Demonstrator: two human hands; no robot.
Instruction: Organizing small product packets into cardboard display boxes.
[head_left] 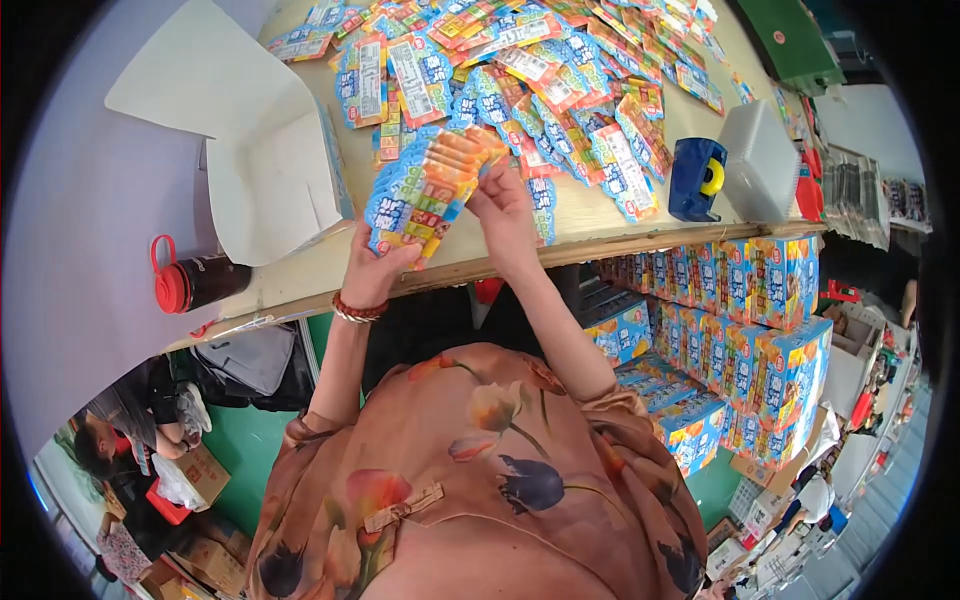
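A fanned stack of colourful blue and orange packets (425, 195) is held above the table's front edge. My left hand (372, 265) grips its lower left side, thumb across the front; a red-brown bracelet circles that wrist. At the stack's upper right edge, the fingers of my right hand (503, 212) are closed on the packets' orange ends. Beyond my hands lies a wide loose heap of similar packets (575, 90), some with their pale printed backs up. An opened white carton (275, 185) stands to the left of the stack.
A dark bottle with a red lid (195, 283) stands at the table's left. To the right are a blue tape dispenser (697, 180) and a translucent plastic tub (760, 160). Blue display boxes (740, 350) are stacked below the table's right edge. Other people sit farther off.
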